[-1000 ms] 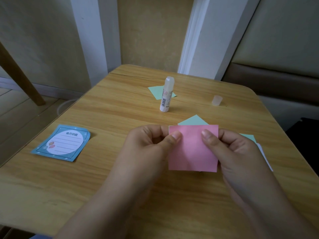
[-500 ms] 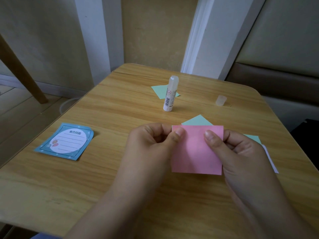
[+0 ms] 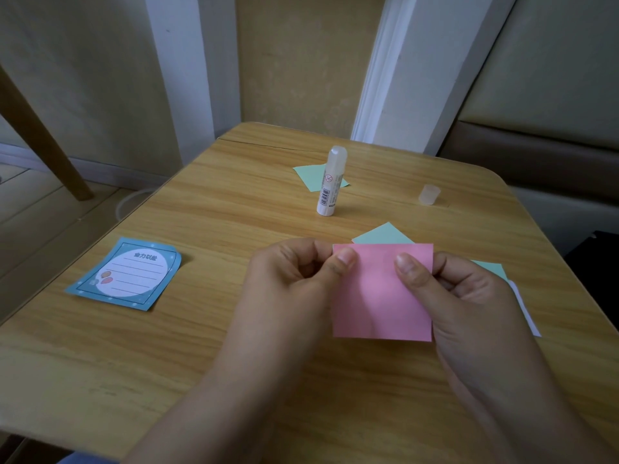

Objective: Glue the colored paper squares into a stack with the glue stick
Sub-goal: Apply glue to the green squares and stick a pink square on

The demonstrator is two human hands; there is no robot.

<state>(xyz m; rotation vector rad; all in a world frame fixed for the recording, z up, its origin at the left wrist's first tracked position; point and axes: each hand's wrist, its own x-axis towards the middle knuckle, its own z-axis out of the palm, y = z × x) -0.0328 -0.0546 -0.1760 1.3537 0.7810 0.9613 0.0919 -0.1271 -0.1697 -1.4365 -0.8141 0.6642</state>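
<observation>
The pink square (image 3: 382, 296) covers most of a green square (image 3: 385, 236) behind it; only that sheet's far corner shows. The right hand (image 3: 469, 296) hides most of another green square (image 3: 492, 268) and a white sheet (image 3: 526, 309). The glue stick (image 3: 329, 182) conceals part of the far green square (image 3: 310, 175). Print on the blue note card (image 3: 125, 274) is too small to read. Fingers of both hands behind the pink square are unseen.
</observation>
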